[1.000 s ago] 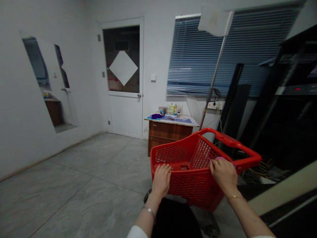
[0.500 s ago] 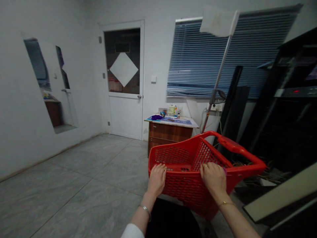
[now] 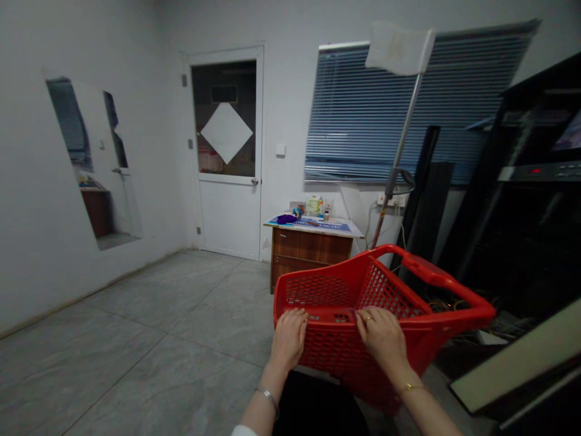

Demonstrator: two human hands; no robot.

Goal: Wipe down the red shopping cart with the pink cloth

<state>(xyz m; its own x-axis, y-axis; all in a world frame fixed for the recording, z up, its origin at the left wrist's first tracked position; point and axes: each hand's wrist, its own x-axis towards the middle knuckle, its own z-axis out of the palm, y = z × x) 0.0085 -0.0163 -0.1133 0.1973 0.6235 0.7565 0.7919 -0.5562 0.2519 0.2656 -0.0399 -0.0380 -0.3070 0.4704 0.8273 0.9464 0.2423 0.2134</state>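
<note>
A red plastic shopping cart with latticed walls stands before me, its handle toward the right. My left hand is closed over the near rim close to the cart's left corner, a silver bracelet on that wrist. Farther right along the same rim, my right hand is closed and pressed down from above. A sliver of purple cloth peeks out at its fingertips; the rest is hidden under the hand. Lattice and slots show inside the basket.
A wooden cabinet with bottles and purple fabric on top stands behind the cart. A flag pole leans by the blinds. On the right are a black rack and a pale panel; left, a white door.
My right hand has slid left along the near rim, closer to my left hand. Purple showed at its right side before and shows at its left now. My left hand stays on the rim.
</note>
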